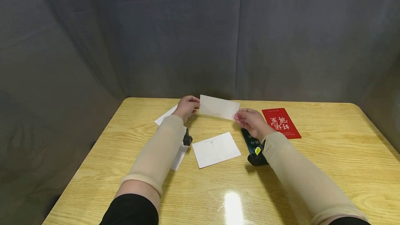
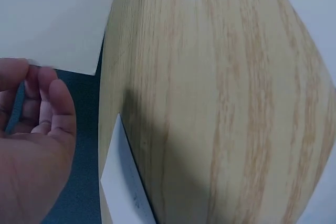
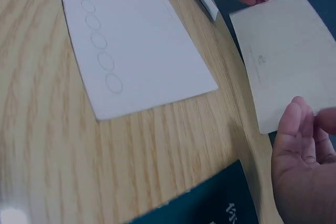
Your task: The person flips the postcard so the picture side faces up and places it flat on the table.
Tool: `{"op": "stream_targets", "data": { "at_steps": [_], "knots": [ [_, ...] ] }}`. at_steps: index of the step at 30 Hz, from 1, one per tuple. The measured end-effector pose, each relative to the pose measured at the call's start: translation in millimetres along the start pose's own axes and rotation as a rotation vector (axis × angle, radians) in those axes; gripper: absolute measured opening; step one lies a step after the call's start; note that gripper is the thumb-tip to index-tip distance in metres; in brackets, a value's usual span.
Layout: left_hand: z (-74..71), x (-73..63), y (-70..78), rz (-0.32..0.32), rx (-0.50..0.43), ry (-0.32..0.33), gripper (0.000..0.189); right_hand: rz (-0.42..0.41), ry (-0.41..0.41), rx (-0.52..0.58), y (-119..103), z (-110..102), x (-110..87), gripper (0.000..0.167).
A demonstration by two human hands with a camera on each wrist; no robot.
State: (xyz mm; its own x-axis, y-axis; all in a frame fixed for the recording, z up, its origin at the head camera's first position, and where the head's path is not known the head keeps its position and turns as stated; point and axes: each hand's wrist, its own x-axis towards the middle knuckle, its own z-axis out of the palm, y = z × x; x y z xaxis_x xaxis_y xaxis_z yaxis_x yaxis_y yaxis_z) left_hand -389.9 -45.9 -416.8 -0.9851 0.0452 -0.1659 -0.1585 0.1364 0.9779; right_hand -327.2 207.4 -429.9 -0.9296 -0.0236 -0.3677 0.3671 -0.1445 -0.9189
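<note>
Held up above the far part of the table is a white card (image 1: 218,107), its plain side towards me. My left hand (image 1: 187,107) pinches its left end between thumb and fingers. At the other end, my right hand (image 1: 251,121) pinches the lower right corner. In the right wrist view both hands show on opposite ends of the card (image 3: 289,59), which bears a small faint mark. Below it on the table lies another white card (image 1: 216,149), with a row of printed circles visible in the right wrist view.
Partly beneath my right hand lies a dark green card (image 1: 250,141) with pale characters. Right of it is a red card (image 1: 281,123) with white characters. More white cards (image 1: 165,115) lie under my left arm. A grey curtain (image 1: 181,37) hangs behind the wooden table (image 1: 337,155).
</note>
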Motion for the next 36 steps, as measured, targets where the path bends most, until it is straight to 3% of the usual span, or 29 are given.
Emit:
{"op": "stream_targets", "data": {
  "at_steps": [5, 10, 25, 36],
  "knots": [
    [-1.5, 0.3, -5.0, -0.022, -0.043, -0.002, 0.012, 0.03, 0.032, 0.034, -1.6, -0.8, 1.7, 0.025],
    [-3.3, -1.1, -9.9, -0.056, -0.043, -0.029, 0.024, 0.026, 0.036, -0.021, 0.5, -2.8, 0.7, 0.034],
    [3.8, -5.7, -16.4, -0.067, 0.108, -0.076, 0.033, -0.032, 0.153, -0.235, 5.1, -2.3, -5.3, 0.04],
    [8.2, -2.6, -23.9, -0.104, 0.246, -0.062, 0.028, 0.009, 0.121, -0.338, 8.0, 0.2, -3.1, 0.046]
  ]
}}
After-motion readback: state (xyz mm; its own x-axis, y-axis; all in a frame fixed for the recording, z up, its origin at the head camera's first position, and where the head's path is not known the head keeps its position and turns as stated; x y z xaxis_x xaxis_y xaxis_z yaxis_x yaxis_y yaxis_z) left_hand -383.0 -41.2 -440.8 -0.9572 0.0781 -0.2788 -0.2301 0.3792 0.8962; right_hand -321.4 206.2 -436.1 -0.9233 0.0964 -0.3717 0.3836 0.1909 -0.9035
